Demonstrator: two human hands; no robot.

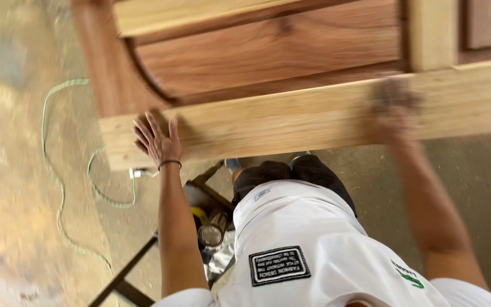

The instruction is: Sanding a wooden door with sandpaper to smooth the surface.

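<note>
Right now L hand fingers are lying spread flat, gripping nothing, on the pale wood rail left-centre of frame; rail's long axis is running left-right, rising rightward. R hand, blurred, is pressing further along; can't tell its grip.

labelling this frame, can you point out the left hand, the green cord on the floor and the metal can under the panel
left hand (159, 142), head view, on the back of the hand, flat on the pale rail
green cord (58, 187), head view, on a loop lying on the floor
metal can (213, 228), head view, on its shiny side
</note>
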